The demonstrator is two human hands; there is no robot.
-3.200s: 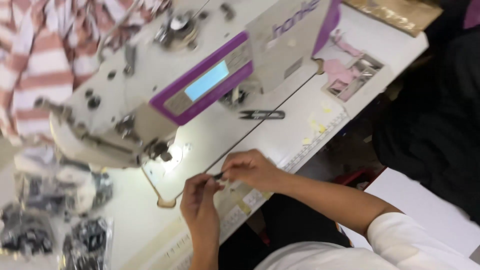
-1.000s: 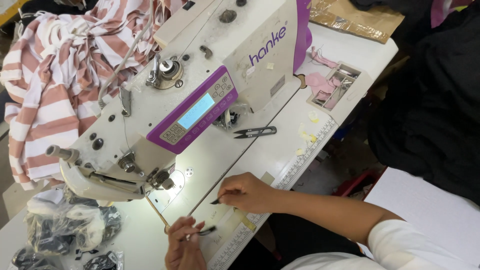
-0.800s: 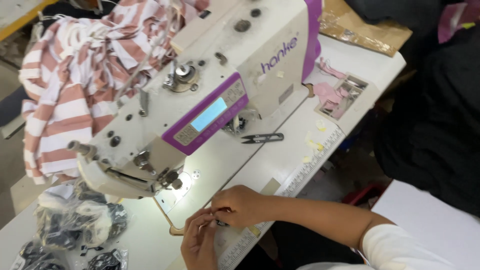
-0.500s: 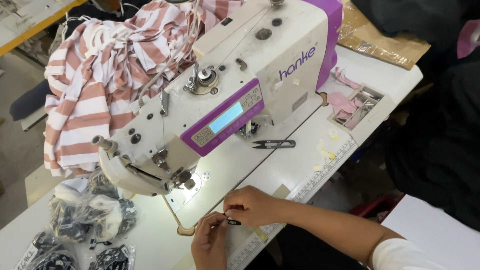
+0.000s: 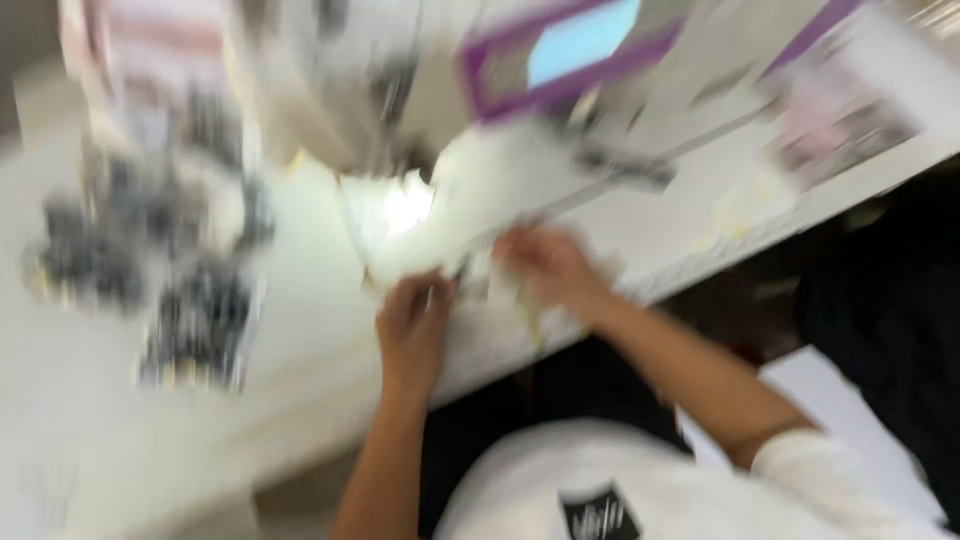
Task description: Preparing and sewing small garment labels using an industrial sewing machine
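Across nearly the whole blurred view runs my white sewing table (image 5: 150, 400), its near edge slanting from the lower left up to the far right, with dark floor space beyond that edge on the right. Along the table's far edge stands the white sewing machine (image 5: 420, 80), its purple-framed control panel (image 5: 570, 45) lit pale blue, and a bright lamp spot (image 5: 400, 210) glares on the table under its head. Toward the table's left end lie clear plastic bags (image 5: 150, 250) filled with small dark pieces, too smeared to tell apart. At the right end sits something pink (image 5: 830, 110), its shape lost in the blur. Near the middle of the near edge my left hand (image 5: 415, 325) and my right hand (image 5: 550, 265) sit just beside each other below the lamp spot, both curled inward at a pale thread or strip (image 5: 530, 315) between them; I cannot tell whether either hand actually pinches it.
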